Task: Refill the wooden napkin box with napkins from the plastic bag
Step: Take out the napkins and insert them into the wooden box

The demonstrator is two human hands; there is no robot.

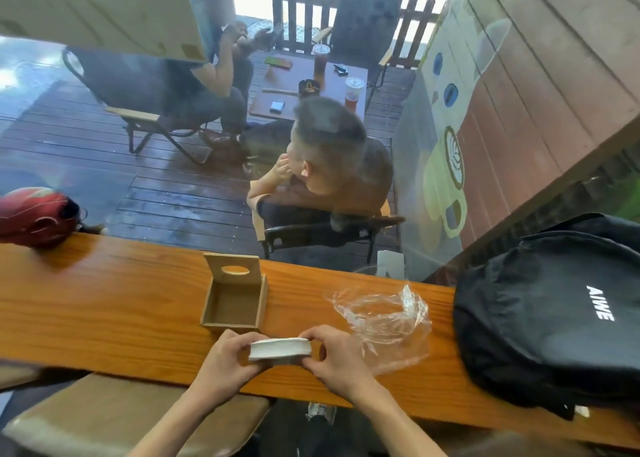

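Note:
A stack of white napkins (280, 349) is held flat just above the wooden counter (104, 301), near its front edge. My left hand (228, 356) grips the stack's left end and my right hand (334, 354) grips its right end. The wooden napkin box (235, 297) stands right behind the stack, its lid with an oval slot raised upright and its inside bare. The clear plastic bag (384, 318) lies crumpled and flat to the right of my right hand.
A black backpack (554, 311) fills the counter's right end. A red helmet (34, 216) rests at the far left. A glass pane runs behind the counter, with people seated at a table outside. A padded stool (121, 418) is below the counter.

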